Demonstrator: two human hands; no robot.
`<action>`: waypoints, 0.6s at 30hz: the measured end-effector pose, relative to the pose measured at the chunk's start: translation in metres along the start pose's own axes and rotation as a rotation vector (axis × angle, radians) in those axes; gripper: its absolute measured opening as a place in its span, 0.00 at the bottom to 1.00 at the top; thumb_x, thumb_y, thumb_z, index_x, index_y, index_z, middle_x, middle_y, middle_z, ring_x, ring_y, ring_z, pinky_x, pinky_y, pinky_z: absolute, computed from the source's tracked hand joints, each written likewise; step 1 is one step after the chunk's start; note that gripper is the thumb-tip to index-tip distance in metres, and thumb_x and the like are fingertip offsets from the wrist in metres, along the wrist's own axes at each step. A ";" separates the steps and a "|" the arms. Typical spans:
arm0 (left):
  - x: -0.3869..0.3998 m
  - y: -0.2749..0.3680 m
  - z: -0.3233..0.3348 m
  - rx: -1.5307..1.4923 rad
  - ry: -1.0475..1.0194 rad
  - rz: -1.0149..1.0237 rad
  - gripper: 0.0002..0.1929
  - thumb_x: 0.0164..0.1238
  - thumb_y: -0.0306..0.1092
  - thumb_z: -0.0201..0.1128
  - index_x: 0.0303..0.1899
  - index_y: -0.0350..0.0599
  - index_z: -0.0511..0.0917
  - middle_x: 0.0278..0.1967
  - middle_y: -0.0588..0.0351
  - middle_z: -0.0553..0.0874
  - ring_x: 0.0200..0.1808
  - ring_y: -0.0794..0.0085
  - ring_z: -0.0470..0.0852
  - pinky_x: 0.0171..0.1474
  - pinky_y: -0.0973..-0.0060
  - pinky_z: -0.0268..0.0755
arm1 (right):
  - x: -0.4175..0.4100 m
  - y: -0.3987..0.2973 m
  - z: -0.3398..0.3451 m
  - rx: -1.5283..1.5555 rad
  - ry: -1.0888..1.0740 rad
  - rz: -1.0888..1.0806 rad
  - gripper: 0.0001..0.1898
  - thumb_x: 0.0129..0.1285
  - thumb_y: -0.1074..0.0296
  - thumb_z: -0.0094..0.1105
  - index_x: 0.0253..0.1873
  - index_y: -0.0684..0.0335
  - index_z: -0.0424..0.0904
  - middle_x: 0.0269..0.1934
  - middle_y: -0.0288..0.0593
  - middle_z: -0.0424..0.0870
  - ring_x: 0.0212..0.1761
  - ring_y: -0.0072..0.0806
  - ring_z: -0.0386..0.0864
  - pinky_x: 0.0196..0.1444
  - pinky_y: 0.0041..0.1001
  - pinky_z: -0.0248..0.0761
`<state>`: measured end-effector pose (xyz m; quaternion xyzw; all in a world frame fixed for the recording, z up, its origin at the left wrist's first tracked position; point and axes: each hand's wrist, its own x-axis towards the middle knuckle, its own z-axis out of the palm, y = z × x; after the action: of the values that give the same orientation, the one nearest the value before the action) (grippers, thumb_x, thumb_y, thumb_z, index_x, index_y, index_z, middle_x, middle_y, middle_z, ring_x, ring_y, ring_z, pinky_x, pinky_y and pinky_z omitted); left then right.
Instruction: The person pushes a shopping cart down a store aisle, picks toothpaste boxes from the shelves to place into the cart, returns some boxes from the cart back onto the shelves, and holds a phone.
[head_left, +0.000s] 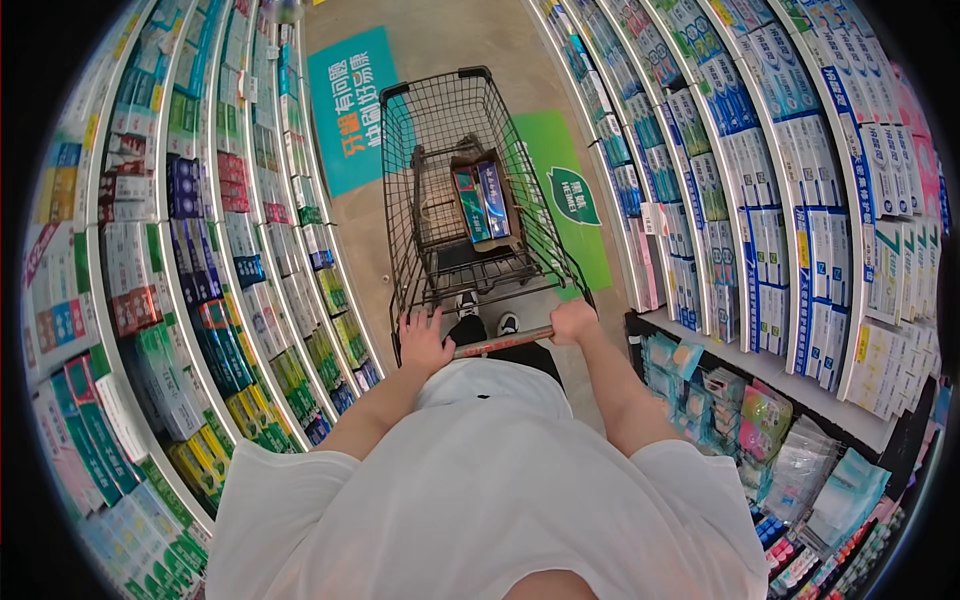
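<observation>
A black wire shopping cart (409, 217) stands in front of me in a store aisle. My right hand (574, 321) is wrapped around the right end of its reddish-brown handle bar (502, 343). At the bar's left end lies my left hand (425, 341), palm down, its fingers straight and slightly apart. Inside the basket sits an open cardboard box (496, 245). That box holds a green-and-red carton (469, 202) and a blue-and-white carton (492, 199), side by side; both look like toothpaste boxes.
Shelves of boxed oral-care goods (196, 259) line the left side. More shelves (757, 180) rise on the right, above hanging bagged packs (802, 465). A price tag (654, 217) juts from the right shelving. Teal (352, 112) and green (577, 255) floor stickers flank the cart.
</observation>
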<state>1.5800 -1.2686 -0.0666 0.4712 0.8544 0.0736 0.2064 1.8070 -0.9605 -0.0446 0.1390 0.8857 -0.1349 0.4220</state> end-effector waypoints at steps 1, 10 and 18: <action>0.006 0.000 0.000 0.002 -0.005 0.009 0.40 0.63 0.52 0.66 0.76 0.45 0.74 0.68 0.39 0.79 0.74 0.48 0.73 0.84 0.40 0.48 | 0.002 0.004 -0.001 0.009 -0.001 0.006 0.20 0.57 0.49 0.69 0.43 0.60 0.94 0.45 0.53 0.95 0.50 0.49 0.93 0.53 0.45 0.86; 0.043 0.005 -0.012 0.011 0.008 0.047 0.40 0.64 0.51 0.65 0.77 0.44 0.73 0.68 0.38 0.79 0.74 0.48 0.73 0.84 0.40 0.47 | 0.009 0.022 -0.024 0.014 -0.031 0.030 0.20 0.58 0.49 0.67 0.44 0.58 0.94 0.46 0.53 0.95 0.50 0.48 0.93 0.55 0.45 0.85; 0.059 0.006 -0.016 0.021 -0.033 0.026 0.41 0.64 0.52 0.65 0.77 0.44 0.73 0.69 0.39 0.78 0.75 0.47 0.71 0.85 0.39 0.46 | 0.012 0.031 -0.041 0.056 -0.033 0.037 0.18 0.57 0.51 0.68 0.44 0.58 0.94 0.46 0.53 0.95 0.50 0.49 0.93 0.54 0.46 0.85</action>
<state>1.5502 -1.2145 -0.0668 0.4854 0.8454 0.0594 0.2146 1.7821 -0.9154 -0.0328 0.1650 0.8716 -0.1540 0.4352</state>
